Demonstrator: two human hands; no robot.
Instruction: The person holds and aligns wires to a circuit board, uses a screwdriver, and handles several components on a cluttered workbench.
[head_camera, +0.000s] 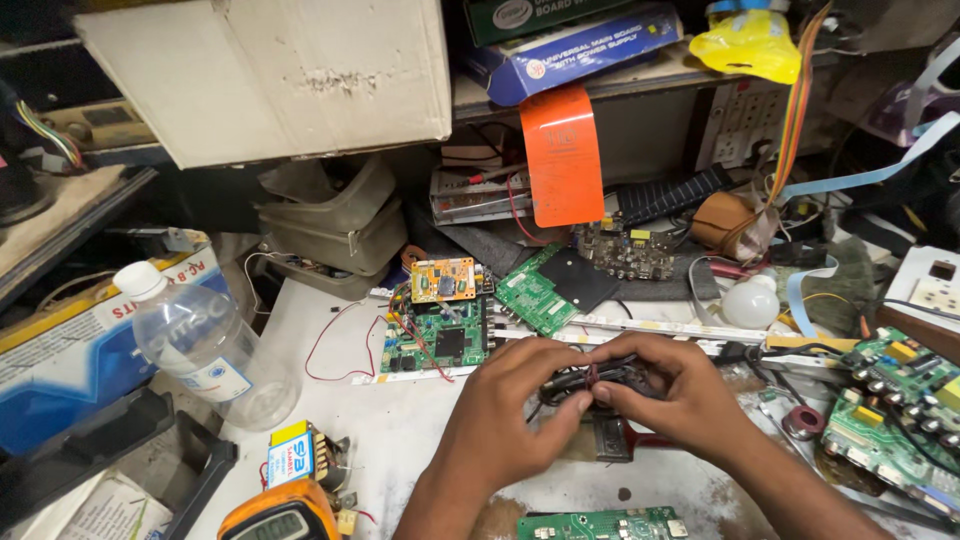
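Over a crowded electronics workbench (400, 430), a person's left hand (505, 410) and right hand (680, 395) meet at the middle, fingers of both curled tight around a small black component with dark wires (600, 378), held just above the white tabletop. Directly beneath it lies a black rectangular part (610, 437). Beyond the hands, a green circuit board (440, 340) with red wires rests beside a smaller orange board (443, 279) and another green board (535, 297). A clear plastic bottle (200, 345) lies tilted at the left, near a small transformer (300, 455) and the top of an orange multimeter (280, 515). More green boards (895, 405) crowd the right edge, near a white bulb (750, 303).
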